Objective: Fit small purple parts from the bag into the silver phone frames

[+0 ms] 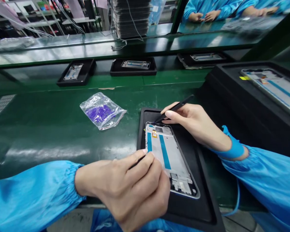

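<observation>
A silver phone frame [177, 158] with blue strips and a small orange-gold flex piece lies in a black tray [183, 209]. My right hand [195, 124] holds black tweezers [180, 104], their tips down at the frame's top edge. At the frame's left edge, my left hand [135, 187] is closed, thumb and index finger pinched together. What is between those fingertips cannot be made out. The left hand covers the lower left part of the frame. Blue sleeves cover both forearms, and a blue band [232, 149] circles the right wrist.
A clear bag of small purple pieces [100, 112] lies on the green bench [50, 125]. Behind are black trays [132, 72] with phone frames. At right, a tall black tray stack [232, 96] carries another frame [277, 87]. Co-workers' hands [205, 16] show across the bench.
</observation>
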The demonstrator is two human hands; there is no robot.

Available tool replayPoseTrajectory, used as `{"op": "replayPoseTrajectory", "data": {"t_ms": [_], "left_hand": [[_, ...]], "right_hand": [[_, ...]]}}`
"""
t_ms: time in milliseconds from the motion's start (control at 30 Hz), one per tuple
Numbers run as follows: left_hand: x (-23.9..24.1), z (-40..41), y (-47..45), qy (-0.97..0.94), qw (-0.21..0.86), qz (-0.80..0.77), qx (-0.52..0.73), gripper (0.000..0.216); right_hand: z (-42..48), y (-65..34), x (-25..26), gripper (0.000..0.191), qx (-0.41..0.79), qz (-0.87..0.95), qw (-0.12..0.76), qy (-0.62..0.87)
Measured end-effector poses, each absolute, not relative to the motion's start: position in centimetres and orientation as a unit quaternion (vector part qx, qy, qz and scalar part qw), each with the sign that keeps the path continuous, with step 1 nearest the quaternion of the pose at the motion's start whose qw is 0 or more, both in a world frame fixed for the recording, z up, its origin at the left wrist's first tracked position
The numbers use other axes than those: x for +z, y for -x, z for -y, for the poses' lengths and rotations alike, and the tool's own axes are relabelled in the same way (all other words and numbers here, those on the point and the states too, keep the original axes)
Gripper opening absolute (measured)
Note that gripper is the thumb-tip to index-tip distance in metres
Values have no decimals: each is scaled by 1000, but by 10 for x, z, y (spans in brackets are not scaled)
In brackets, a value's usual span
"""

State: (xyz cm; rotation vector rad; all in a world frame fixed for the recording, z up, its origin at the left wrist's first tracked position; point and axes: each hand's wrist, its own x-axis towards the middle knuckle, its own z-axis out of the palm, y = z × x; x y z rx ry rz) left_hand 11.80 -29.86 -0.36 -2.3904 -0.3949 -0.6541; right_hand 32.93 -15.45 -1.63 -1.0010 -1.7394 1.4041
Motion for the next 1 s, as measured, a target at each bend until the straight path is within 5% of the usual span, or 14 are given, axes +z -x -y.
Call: {"op": "replayPoseTrajectory", "data": {"t_ms": [700,1000], "left_hand": [[3,303,-121,916,293,161,-220,24],[1,302,-120,915,296,155,-228,25]], "right_hand": [[165,-336,-10,20,264,854,290,341],[165,-337,-9,20,309,828,299,359]]}}
